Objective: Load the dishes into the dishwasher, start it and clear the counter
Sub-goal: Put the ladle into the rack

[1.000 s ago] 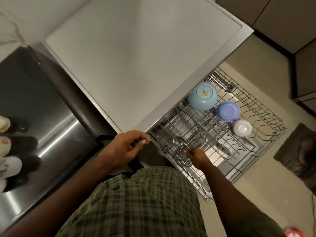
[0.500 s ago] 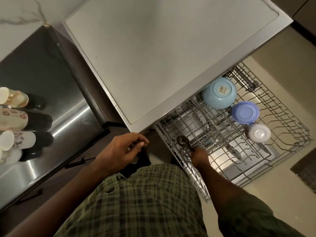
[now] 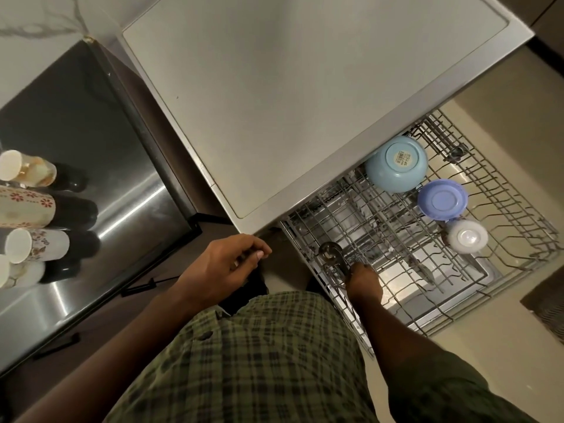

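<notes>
The dishwasher's wire rack (image 3: 381, 209) is pulled out below the white countertop (image 3: 290, 102). Three dishes sit upside down in it: a light blue bowl (image 3: 396, 163), a purple bowl (image 3: 442, 199) and a small white bowl (image 3: 467, 236). My right hand (image 3: 363, 282) reaches down into the rack's near left corner and grips the handle of a metal spoon (image 3: 330, 251), whose bowl points away from me. My left hand (image 3: 225, 264) hovers by the countertop's corner, fingers loosely curled, holding nothing.
Several mugs (image 3: 30, 209) lie or stand on a shiny steel surface (image 3: 91, 141) at the left. A dark floor mat (image 3: 546, 300) lies at the right edge beside the rack. My checked shirt fills the bottom of the view.
The view has swung left, bringing the mugs into sight. My right hand stays on the spoon in the rack's corner. My left hand has barely moved.
</notes>
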The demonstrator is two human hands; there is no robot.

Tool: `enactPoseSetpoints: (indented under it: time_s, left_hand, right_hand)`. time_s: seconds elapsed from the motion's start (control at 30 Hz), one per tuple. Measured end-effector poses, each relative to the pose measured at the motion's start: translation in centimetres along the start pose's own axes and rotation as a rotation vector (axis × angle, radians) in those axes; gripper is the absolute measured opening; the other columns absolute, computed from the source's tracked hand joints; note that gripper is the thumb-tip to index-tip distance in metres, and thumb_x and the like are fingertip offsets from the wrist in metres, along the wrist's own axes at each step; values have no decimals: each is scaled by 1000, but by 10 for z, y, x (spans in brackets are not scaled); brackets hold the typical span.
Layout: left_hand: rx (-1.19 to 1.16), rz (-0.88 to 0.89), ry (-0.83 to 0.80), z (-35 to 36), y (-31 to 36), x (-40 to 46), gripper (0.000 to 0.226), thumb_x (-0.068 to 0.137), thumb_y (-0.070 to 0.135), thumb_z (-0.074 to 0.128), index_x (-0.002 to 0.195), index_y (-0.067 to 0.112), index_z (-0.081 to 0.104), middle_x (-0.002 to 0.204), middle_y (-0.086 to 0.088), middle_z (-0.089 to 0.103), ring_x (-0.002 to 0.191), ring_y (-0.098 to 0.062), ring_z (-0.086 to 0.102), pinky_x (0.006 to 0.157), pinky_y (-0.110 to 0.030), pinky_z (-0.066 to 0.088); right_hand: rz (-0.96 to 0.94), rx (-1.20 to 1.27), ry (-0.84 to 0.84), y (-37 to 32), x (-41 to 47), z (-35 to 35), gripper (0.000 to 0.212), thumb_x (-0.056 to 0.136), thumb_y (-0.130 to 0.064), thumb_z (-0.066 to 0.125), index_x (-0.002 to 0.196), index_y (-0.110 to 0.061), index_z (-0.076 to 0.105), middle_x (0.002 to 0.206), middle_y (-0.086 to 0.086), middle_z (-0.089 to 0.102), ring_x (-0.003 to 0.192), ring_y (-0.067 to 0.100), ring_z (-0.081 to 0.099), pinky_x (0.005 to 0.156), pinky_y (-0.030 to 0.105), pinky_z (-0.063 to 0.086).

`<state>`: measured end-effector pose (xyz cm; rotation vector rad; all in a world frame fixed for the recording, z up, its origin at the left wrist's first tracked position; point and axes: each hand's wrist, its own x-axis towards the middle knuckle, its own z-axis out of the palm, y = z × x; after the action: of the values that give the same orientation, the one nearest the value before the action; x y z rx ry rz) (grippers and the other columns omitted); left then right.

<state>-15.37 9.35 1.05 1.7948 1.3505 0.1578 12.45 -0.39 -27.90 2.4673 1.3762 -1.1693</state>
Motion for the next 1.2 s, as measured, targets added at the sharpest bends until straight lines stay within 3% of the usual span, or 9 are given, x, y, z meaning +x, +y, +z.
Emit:
enactPoseSetpoints:
  time_s: [0.17, 0.37, 0.5, 0.63, 0.73, 0.83, 0.97, 1.03, 1.2]
  left_hand:
    - [-16, 71, -20, 4, -4, 7, 17, 103, 17, 64, 115, 24, 72, 103, 16, 72, 93, -10, 72, 76, -37, 61]
    - [-29, 223, -30, -9, -10, 30, 17, 102, 14, 65, 114, 24, 73, 101, 15, 72, 88, -13, 71, 71, -37, 59]
    - [-77, 242, -52, -15, -14, 42, 17, 103, 16, 63, 114, 21, 74, 103, 12, 72, 89, -12, 70, 75, -35, 58]
    - [-126, 238, -80, -23, -21, 43, 17, 103, 17, 61, 115, 20, 74, 103, 14, 71, 93, -7, 68, 79, -25, 57]
    - [-129, 246, -72, -34, -29, 41, 17, 104, 18, 62, 115, 22, 74, 104, 15, 71, 97, -5, 67, 80, -18, 53]
    - [-163, 221, -6, -47, -36, 39, 17, 103, 18, 62, 115, 23, 74, 106, 18, 72, 99, -5, 68, 82, -20, 54]
    - [-197, 196, 72, -62, -47, 34, 18, 104, 18, 61, 116, 23, 73, 108, 17, 72, 100, -6, 69, 84, -22, 57]
    - [-209, 178, 105, -68, -55, 31, 18, 104, 19, 62, 117, 23, 73, 107, 17, 72, 99, -7, 69, 84, -25, 58]
    - [-192, 149, 197, -84, -69, 16, 17, 104, 21, 60, 116, 26, 72, 106, 18, 71, 101, -3, 67, 85, -17, 54]
  right_hand:
    - [4, -39, -15, -3, -3, -12, 17, 96, -27, 68, 110, -19, 64, 99, 2, 61, 86, 18, 59, 69, 32, 53]
    - [-2, -20, 56, -11, -16, -45, 38, 94, -27, 74, 128, -14, 63, 128, 9, 63, 108, 24, 64, 77, 30, 52]
    - [0, -31, 106, -17, -28, -62, 39, 96, -27, 71, 131, -13, 61, 130, 11, 63, 110, 25, 63, 85, 33, 53]
    - [-38, 81, 210, -30, -45, -73, 22, 98, -31, 67, 116, -18, 67, 118, 8, 67, 100, 22, 63, 75, 29, 47]
    - [-174, 254, 365, -61, -63, -92, 6, 99, -33, 63, 101, -28, 67, 104, -5, 66, 92, 14, 64, 75, 36, 55]
    - [-360, 346, 526, -103, -90, -122, 3, 99, -24, 67, 101, -23, 69, 97, -11, 63, 89, 12, 62, 77, 39, 56]
    - [-694, 234, 671, -161, -116, -159, 7, 97, -17, 67, 100, -12, 70, 97, -5, 64, 89, 12, 56, 81, 19, 46]
    - [-842, 126, 658, -189, -113, -166, 11, 97, -21, 66, 99, -11, 70, 98, -1, 65, 90, 13, 56, 83, 16, 44]
    - [-1073, -61, 533, -259, -109, -169, 8, 96, -19, 69, 101, -14, 68, 100, 0, 65, 94, 15, 54, 81, 25, 46]
